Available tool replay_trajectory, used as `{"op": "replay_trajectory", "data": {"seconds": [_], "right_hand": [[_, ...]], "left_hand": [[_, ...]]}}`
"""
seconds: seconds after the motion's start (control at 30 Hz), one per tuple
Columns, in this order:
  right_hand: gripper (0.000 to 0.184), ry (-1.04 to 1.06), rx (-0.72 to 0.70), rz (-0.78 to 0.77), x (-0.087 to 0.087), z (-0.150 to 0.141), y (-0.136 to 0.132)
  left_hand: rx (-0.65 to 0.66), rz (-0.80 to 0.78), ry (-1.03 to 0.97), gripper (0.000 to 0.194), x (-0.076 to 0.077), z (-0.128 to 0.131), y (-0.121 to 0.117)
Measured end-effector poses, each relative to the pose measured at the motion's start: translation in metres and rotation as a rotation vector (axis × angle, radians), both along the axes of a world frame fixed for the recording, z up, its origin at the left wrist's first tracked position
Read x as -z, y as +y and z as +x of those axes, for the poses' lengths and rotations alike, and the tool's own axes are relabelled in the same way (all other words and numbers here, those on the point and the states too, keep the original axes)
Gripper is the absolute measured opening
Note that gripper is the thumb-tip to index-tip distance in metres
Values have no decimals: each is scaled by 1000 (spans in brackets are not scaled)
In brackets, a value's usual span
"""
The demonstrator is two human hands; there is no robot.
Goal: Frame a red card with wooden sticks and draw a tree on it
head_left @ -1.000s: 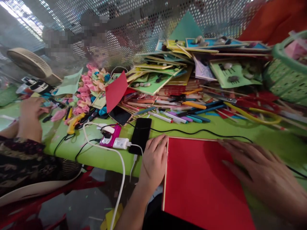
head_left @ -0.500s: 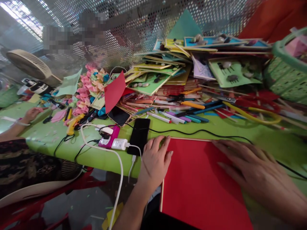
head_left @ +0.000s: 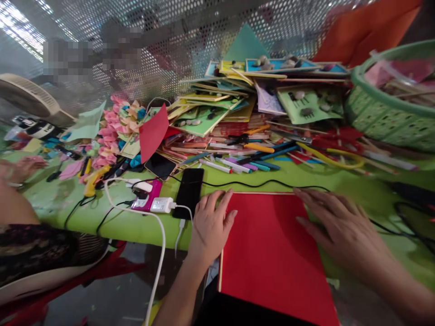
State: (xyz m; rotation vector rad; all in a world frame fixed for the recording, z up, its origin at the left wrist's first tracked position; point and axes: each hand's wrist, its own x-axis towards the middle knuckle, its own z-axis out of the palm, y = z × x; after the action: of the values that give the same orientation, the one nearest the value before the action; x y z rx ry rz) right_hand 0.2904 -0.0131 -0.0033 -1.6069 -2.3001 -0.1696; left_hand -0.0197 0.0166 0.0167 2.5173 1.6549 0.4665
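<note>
A flat red sheet or board (head_left: 268, 253) lies in front of me, over the table's near edge. Thin pale wooden strips run along its top and left edges. My left hand (head_left: 210, 222) rests at its upper left corner, fingers forward along the edge and thumb apart on the red surface. On the upper right corner and right edge lies my right hand (head_left: 343, 226), its fingers stretched out and spread. Neither hand is wrapped round anything. Just left of my left hand is a black phone (head_left: 188, 192) with a white cable.
A pink power strip (head_left: 151, 194) with chargers and a yellow glue gun (head_left: 95, 181) sit on the green table (head_left: 132, 226). Behind are markers (head_left: 234, 164), stacked craft cards (head_left: 210, 113) and a green basket (head_left: 390, 99). Another person's hand (head_left: 25, 170) is far left.
The view has turned slightly right, so things sit farther left and more of the basket shows. Both hands stay at the red board's corners.
</note>
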Motion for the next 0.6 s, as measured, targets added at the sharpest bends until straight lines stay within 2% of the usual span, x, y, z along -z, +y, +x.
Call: {"op": "replay_trajectory", "data": {"seconds": [0.27, 0.6], "right_hand": [[55, 2, 14, -64, 3, -1, 1], [54, -43, 8, -52, -1, -2, 0]], "left_hand": [[7, 19, -7, 41, 1, -1, 2], [-5, -14, 18, 43, -1, 2, 0]]}}
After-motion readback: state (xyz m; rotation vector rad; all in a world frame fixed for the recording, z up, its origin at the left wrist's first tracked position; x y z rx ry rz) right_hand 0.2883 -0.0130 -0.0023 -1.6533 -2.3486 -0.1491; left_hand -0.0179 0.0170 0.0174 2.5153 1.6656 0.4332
